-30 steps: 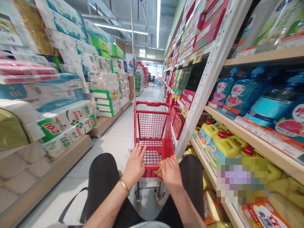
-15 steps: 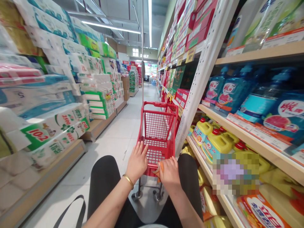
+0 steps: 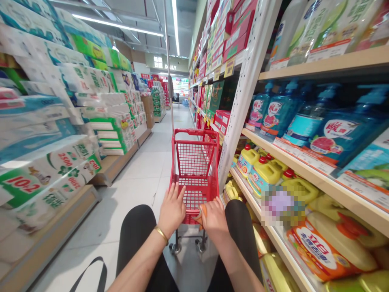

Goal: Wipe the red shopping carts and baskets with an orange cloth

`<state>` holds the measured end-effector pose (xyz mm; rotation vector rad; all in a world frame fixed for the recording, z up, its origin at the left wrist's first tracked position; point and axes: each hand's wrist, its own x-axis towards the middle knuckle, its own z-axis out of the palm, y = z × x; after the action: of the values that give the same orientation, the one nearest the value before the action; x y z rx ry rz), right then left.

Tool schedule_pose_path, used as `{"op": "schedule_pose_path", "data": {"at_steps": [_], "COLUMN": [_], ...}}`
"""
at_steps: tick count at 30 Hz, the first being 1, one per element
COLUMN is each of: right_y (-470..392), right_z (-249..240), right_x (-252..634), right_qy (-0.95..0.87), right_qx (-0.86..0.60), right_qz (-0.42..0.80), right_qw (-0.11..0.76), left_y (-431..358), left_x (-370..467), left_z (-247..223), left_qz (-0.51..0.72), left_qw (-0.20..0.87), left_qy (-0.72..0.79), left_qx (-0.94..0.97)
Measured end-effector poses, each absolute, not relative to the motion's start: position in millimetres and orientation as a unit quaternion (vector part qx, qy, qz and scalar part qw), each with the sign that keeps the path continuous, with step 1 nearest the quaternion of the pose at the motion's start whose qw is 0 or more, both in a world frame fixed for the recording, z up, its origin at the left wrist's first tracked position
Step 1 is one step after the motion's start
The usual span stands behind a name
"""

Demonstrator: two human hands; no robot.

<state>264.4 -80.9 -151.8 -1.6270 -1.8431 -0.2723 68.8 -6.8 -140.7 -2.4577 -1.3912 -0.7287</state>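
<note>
A small red shopping cart [image 3: 194, 162] with a mesh basket stands between my knees. On its near left edge rests my left hand [image 3: 172, 207], palm down, its fingers stretched out and slightly apart; a gold bangle circles that wrist. My right hand [image 3: 213, 217] is closed around an orange cloth [image 3: 201, 215] at the cart's near right edge. The basket's mesh floor shows beyond my fingers, and small wheels [image 3: 175, 247] show below.
Shelves on the right hold blue pump bottles [image 3: 331, 132] and yellow jugs [image 3: 264, 174]. Paper packs [image 3: 45, 174] are stacked on a low platform [image 3: 75, 211] at left. A thin pole [image 3: 170, 93] rises by the cart. The tiled aisle [image 3: 142, 174] runs ahead.
The view has turned slightly right, so the shelves and cart sit further left in the picture. Both hands keep their places on the cart, and the orange cloth is still in my right hand.
</note>
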Motion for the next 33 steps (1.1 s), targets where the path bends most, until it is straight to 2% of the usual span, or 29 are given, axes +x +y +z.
{"op": "schedule_pose_path", "data": {"at_steps": [8, 18, 23, 26, 33], "right_y": [-140.9, -210.3, -200.4, -185.9, -171.6], "right_z": [-136.1, -138.9, -158.8, -166.4, -142.0], "right_x": [262.5, 269.5, 246.2, 235.2, 276.8], "right_qy": [-0.698, -0.688, -0.643, -0.646, -0.663], "right_qx": [-0.642, -0.643, -0.670, -0.672, -0.684], "right_qz": [-0.108, -0.089, -0.124, -0.134, -0.119], "right_qw": [0.298, 0.326, 0.351, 0.338, 0.280], "left_y": [-63.6, -121.1, -132.1, -128.6, -104.0], "left_x": [71.0, 74.8, 91.3, 100.6, 113.3], "left_z": [-136.2, -137.7, -140.3, -140.6, -137.6], "left_qz": [-0.255, -0.274, -0.286, -0.286, -0.286], "left_qw": [0.097, 0.092, 0.097, 0.096, 0.083], "left_qy": [-0.464, -0.425, -0.427, -0.421, -0.435], "left_qx": [-0.843, -0.858, -0.852, -0.856, -0.850]}}
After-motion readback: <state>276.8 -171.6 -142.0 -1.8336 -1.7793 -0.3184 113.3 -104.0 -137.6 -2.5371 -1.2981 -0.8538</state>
